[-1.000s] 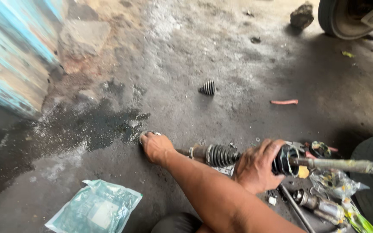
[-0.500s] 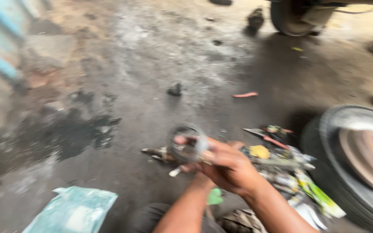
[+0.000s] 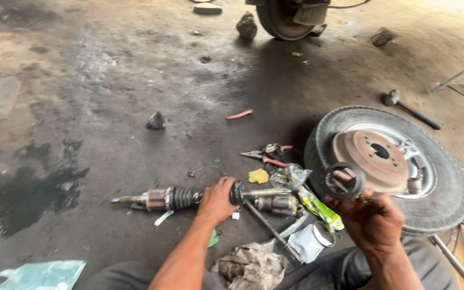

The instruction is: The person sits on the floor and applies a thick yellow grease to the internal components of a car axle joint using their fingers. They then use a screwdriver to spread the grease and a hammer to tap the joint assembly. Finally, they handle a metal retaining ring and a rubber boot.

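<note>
hands are busy on a dirty, oily floor (image 3: 108, 80). left hand (image 3: 217, 200) is wrapped around a long metal axle (image 3: 189, 197) that lies flat on the floor, and the grip sits just beside the black ribbed rubber boot (image 3: 181, 197). i think the hand presses down so the axle cannot roll away. right hand (image 3: 371, 220) is up in the air, closed on a dark ring (image 3: 343, 181), pinched at its bottom edge so the hole stays open to look through. the ring hangs in front of a wheel (image 3: 441, 166) that lies flat, with a rusty round drum (image 3: 374, 156) on top of it.

now i count. one axle, one ring, one wheel lying down, and one more wheel (image 3: 283, 19) far off under a car. one pair of pliers (image 3: 267, 156) with red handles, one yellow scrap (image 3: 258, 176), one dirty rag (image 3: 251, 266), one small white tub (image 3: 310, 241), one hammer (image 3: 409, 110) well apart to the right. two stones (image 3: 247, 26) sit near the far wheel. small bits lie near the axle, maybe so they are easy to grab.
</note>
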